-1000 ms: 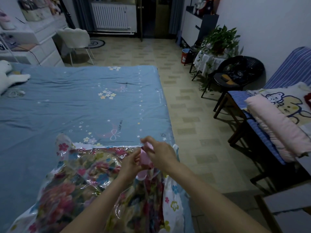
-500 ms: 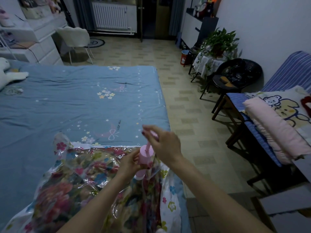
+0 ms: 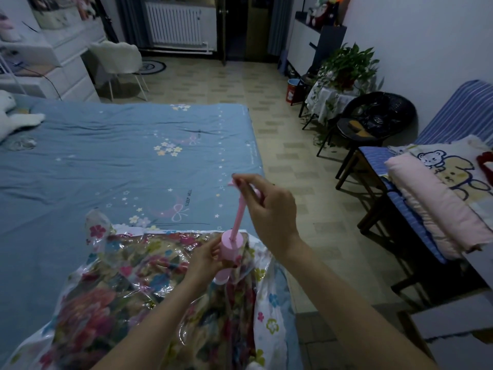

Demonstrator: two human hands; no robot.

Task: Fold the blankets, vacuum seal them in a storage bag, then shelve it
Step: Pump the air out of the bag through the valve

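"SLEEP WELL" is printed in small dark letters beside a pink moon and bow on the blue sheet, which is also dotted with stars and small flowers. No other writing can be read.

A clear plastic bag, crinkled and glossy, is laid at the near corner of the bed, with a flowered blanket seen through it; its white border is printed with small coloured flowers. A pink pump, a smooth plastic cylinder, is stood upright on the bag. Its barrel is gripped by the left hand, fingers curled round it. Its thin rod is drawn up out of the barrel, and the handle at the top is pinched by the right hand, fingers curled.

A fluffy white chair is set by white drawers. On the right, a leafy plant is placed on a cloth-covered stand, next to a round black wicker chair. A pink folded blanket and a bear-printed cloth are piled on a blue striped couch.
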